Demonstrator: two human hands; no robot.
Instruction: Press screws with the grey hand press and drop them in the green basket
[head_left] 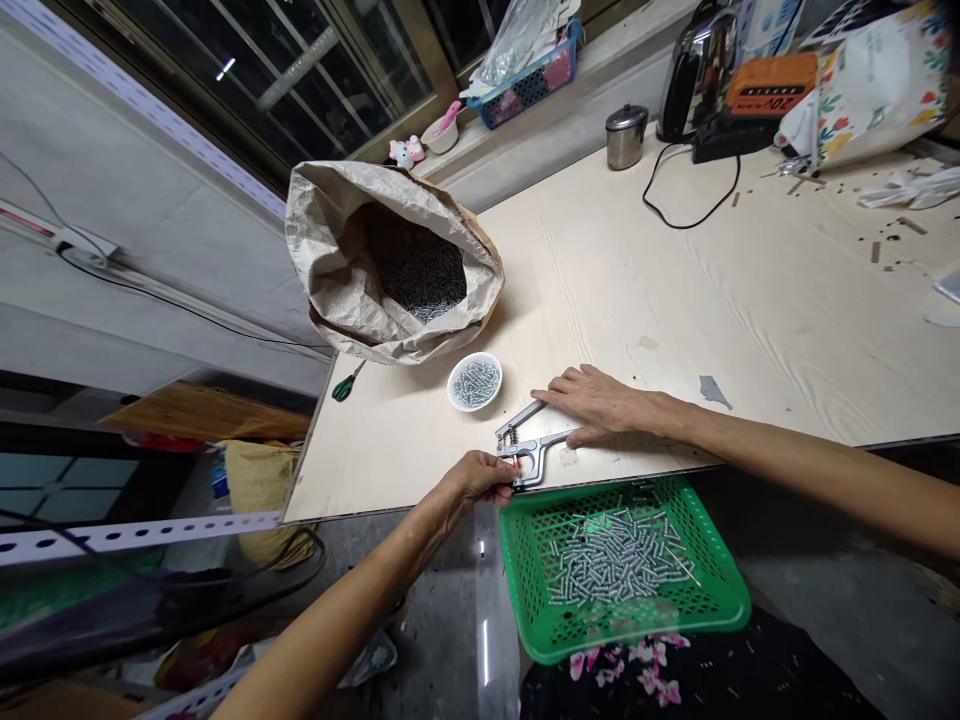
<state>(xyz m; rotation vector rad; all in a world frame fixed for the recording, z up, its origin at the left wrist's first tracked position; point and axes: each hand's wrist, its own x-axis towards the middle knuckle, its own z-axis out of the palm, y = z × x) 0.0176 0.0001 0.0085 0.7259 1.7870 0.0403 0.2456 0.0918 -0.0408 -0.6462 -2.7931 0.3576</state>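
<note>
A pair of silver spring-loaded hand pliers (533,455) lies near the table's front edge, handles apart. My right hand (592,402) is on them, its fingers over the upper handle and its thumb by the lower one. At the jaw end, my left hand (484,476) is closed in a pinch; what it holds is too small to make out. Just behind the pliers stands a white bowl (452,398) of small silver metal pieces. A green plastic basket (529,630) below the table edge holds many short, ridged metal pieces.
An open woven sack (322,260) of small dark pieces stands at the back left. Green-handled scissors (343,388) lie beside it. Farther back are a lidded metal cup (626,138), a black cable (679,226), an electric kettle (686,75) and an orange box (772,85).
</note>
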